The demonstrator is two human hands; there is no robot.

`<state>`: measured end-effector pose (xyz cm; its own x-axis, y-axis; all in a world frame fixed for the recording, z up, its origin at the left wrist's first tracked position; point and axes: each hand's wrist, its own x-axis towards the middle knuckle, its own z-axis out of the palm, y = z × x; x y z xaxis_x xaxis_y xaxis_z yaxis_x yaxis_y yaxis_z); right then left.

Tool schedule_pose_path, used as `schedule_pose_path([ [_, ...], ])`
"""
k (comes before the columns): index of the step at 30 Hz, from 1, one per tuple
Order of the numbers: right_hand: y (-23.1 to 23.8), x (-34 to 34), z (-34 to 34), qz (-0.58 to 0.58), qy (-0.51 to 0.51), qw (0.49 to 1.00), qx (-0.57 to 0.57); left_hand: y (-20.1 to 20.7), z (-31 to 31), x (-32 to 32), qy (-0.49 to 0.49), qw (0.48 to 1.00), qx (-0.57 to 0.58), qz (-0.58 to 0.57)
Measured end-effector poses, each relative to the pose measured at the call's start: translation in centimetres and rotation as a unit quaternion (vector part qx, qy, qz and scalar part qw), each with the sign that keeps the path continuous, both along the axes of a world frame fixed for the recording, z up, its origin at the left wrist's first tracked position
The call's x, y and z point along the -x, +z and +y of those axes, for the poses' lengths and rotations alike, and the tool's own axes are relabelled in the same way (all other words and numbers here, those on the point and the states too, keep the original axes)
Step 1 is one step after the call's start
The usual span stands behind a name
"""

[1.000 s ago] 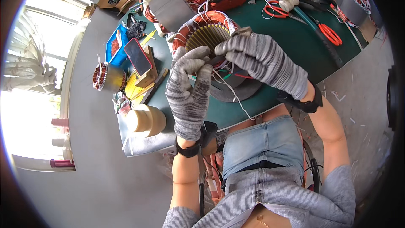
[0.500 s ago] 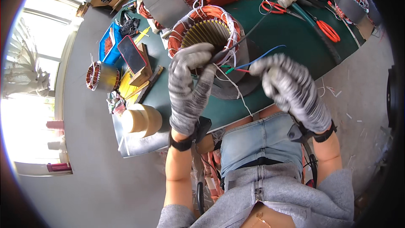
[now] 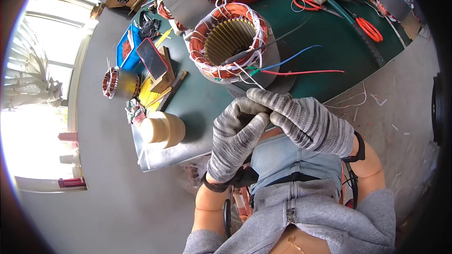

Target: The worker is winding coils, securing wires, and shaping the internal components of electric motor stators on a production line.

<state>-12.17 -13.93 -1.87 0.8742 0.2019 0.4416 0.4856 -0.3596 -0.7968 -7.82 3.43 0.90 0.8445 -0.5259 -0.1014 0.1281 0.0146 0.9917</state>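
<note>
A motor stator (image 3: 229, 40) with copper windings and white lacing stands on the green table in front of me. From its near rim come a red wire (image 3: 306, 72), a blue wire (image 3: 292, 59), and a dark sleeved lead (image 3: 263, 46). A white cord (image 3: 248, 76) runs from that rim down to my gloved fingers. Near the table's front edge, my left hand (image 3: 238, 134) and my right hand (image 3: 313, 122) meet with closed fingertips. The cord passes behind the gloves there, so the pinch itself is hidden.
To the left stand a phone (image 3: 153, 59) on a wooden stand, a cream spool (image 3: 165, 129), a blue bin (image 3: 128, 44) and a small stator (image 3: 117, 83). A mallet (image 3: 336, 7) and red-handled scissors (image 3: 369, 29) lie at right. Another stator (image 3: 183, 2) sits behind.
Both hands have drawn back from the stator toward me and come together. The red wire, partly behind my right hand before, now lies in full view. My view has shifted slightly.
</note>
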Motion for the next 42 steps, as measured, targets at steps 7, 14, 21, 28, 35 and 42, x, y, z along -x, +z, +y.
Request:
schedule_pose_path([
  [7,-1.6,-3.0,-4.2,-0.183,-0.244,0.95,0.073,0.9,-2.4,-3.2,0.027,0.678,-0.18,-0.712],
  [14,-1.6,-5.9,-3.6,-0.204,-0.265,0.925,0.179,-1.7,-2.7,-3.1,0.045,0.69,-0.24,-0.681],
  [21,0.4,-6.8,-4.1,-0.21,-0.213,0.933,0.2,-1.9,-2.1,-2.8,0.194,0.785,-0.091,-0.581],
  [28,-0.4,-7.2,-4.7,-0.248,-0.192,0.942,0.123,-2.8,-1.8,-2.9,0.319,0.894,0.041,-0.311],
  [35,-0.1,-7.1,-4.5,-0.224,-0.196,0.94,0.168,-2.9,-2.0,-3.0,0.274,0.917,0.15,-0.249],
  [42,-0.3,-7.3,-4.8,-0.235,-0.184,0.946,0.127,-2.6,-2.3,-2.2,0.279,0.921,0.155,-0.224],
])
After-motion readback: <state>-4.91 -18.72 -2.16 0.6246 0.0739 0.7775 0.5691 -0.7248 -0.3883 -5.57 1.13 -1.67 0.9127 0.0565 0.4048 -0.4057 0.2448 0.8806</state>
